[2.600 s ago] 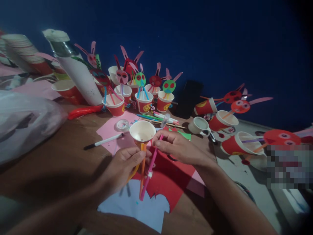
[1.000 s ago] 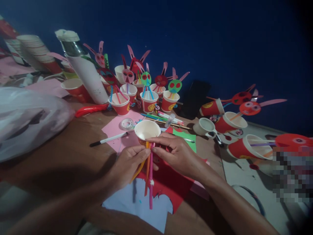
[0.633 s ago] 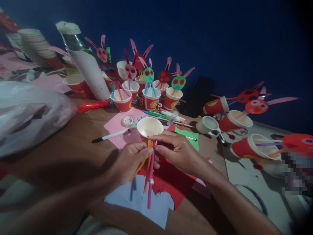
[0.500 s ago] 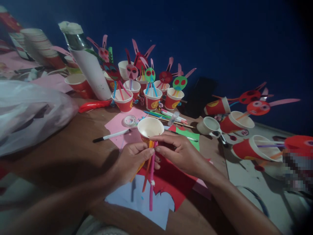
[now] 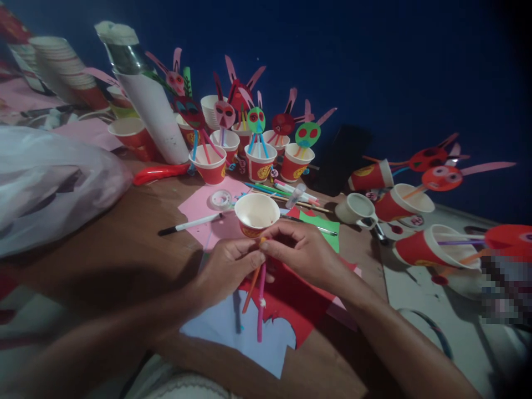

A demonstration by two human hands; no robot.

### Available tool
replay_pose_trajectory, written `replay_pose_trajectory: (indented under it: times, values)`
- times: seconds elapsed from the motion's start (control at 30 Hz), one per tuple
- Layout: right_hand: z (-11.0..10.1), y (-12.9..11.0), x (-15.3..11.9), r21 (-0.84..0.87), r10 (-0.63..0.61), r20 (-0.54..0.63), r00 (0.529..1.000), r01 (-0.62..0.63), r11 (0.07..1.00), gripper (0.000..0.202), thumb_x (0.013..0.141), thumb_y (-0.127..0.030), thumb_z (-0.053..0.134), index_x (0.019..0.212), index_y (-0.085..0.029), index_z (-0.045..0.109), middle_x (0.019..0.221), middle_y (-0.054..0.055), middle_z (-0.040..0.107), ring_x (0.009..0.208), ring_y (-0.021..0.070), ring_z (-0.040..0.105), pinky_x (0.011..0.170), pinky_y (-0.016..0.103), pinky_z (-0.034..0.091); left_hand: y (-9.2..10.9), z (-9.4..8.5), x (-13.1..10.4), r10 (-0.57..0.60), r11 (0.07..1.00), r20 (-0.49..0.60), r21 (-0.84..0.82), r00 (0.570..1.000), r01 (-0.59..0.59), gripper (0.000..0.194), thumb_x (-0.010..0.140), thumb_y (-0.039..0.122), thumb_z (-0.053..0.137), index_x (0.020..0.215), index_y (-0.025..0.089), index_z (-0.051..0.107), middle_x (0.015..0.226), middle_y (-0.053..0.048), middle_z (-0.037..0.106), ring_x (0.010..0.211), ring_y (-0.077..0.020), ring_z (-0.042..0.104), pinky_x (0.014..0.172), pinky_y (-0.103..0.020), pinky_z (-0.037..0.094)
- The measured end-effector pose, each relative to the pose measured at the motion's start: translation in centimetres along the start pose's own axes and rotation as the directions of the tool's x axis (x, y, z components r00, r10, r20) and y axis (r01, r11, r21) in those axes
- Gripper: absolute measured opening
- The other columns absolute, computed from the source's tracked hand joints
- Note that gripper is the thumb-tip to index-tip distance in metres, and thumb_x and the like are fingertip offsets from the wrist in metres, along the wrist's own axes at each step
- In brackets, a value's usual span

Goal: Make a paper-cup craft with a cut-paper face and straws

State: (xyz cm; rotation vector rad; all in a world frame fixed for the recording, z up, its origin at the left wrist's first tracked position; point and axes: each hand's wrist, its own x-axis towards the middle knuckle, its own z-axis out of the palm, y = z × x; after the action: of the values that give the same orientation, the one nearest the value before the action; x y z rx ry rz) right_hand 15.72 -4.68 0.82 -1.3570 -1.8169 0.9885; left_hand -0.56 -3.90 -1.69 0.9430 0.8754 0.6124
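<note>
My left hand [image 5: 235,263] is closed in a pinch around the straws in front of me. An orange straw [image 5: 250,291] and a magenta straw [image 5: 261,316] hang below its fingers, the magenta one with a small white lump partway down. Their upper ends are mostly hidden by my fingers. My right hand [image 5: 297,246] pinches at the top, where a bit of orange shows between thumb and forefinger. Just beyond my fingertips stands a red-and-white paper cup [image 5: 257,213], nothing seen inside but small specks.
Red paper cups holding paper rabbit-eared figures [image 5: 256,120] line the back; others lie tilted at right near a mug [image 5: 355,210]. A marker [image 5: 191,223], tape roll [image 5: 220,198], red paper [image 5: 295,299] and pale blue paper [image 5: 245,338] lie around. A plastic bag [image 5: 58,188] sits left.
Both hands stay together at the straws. My right fingers have closed over the straws' upper ends, so less of them shows. The view has shifted slightly.
</note>
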Motion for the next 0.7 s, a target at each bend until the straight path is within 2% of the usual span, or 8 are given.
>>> replay_pose_trajectory:
  times: [0.13, 0.23, 0.43, 0.53, 0.7]
  values:
    - [-0.2, 0.3, 0.0, 0.058, 0.035, 0.033, 0.999, -0.037, 0.998, 0.011, 0.082, -0.025, 0.059, 0.076, -0.018, 0.064, 0.073, -0.002, 0.066, 0.066, 0.0102, 0.058, 0.060, 0.020, 0.042, 0.0, 0.0, 0.0, -0.050, 0.998, 0.046, -0.027, 0.998, 0.051, 0.019, 0.072, 0.028, 0.066, 0.078, 0.011, 0.064, 0.056, -0.002, 0.067, 0.054, -0.0133, 0.065, 0.055, -0.021, 0.049]
    - [-0.4, 0.8, 0.1, 0.154, 0.085, 0.077, 0.993, -0.096, 0.983, 0.014, 0.083, -0.028, 0.058, 0.075, -0.017, 0.061, 0.070, -0.002, 0.063, 0.061, 0.0096, 0.055, 0.058, 0.020, 0.042, 0.1, -0.1, 0.0, -0.091, 0.984, 0.148, -0.140, 0.985, 0.112, 0.018, 0.074, 0.027, 0.065, 0.076, 0.010, 0.063, 0.062, -0.006, 0.069, 0.056, -0.0146, 0.065, 0.056, -0.023, 0.049]
    - [-0.6, 1.4, 0.3, 0.205, 0.088, 0.119, 0.989, -0.112, 0.972, 0.011, 0.082, -0.024, 0.057, 0.076, -0.016, 0.060, 0.069, -0.002, 0.059, 0.062, 0.0092, 0.051, 0.057, 0.020, 0.040, 0.6, -0.3, -0.3, -0.197, 0.852, 0.335, -0.407, 0.921, 0.331, 0.006, 0.075, 0.018, 0.061, 0.077, 0.012, 0.059, 0.073, -0.010, 0.071, 0.074, -0.0239, 0.069, 0.064, -0.030, 0.049]
    - [-0.7, 1.3, 0.3, 0.181, 0.086, 0.102, 0.991, -0.104, 0.978, 0.010, 0.082, -0.024, 0.057, 0.076, -0.016, 0.060, 0.069, -0.003, 0.059, 0.061, 0.0088, 0.050, 0.056, 0.020, 0.039, 0.7, -0.3, -0.5, -0.190, 0.829, 0.415, -0.417, 0.890, 0.372, 0.004, 0.077, 0.015, 0.057, 0.079, 0.011, 0.059, 0.081, -0.012, 0.070, 0.082, -0.0252, 0.068, 0.067, -0.031, 0.049]
    - [-1.1, 1.0, 0.5, 0.210, 0.084, 0.084, 0.993, -0.100, 0.973, 0.013, 0.082, -0.025, 0.057, 0.074, -0.016, 0.060, 0.065, -0.004, 0.056, 0.060, 0.0076, 0.048, 0.055, 0.018, 0.038, 0.4, -0.2, -0.7, -0.227, 0.872, 0.428, -0.310, 0.875, 0.378, 0.015, 0.084, 0.018, 0.048, 0.087, 0.008, 0.059, 0.088, -0.017, 0.068, 0.079, -0.0237, 0.067, 0.071, -0.034, 0.048]
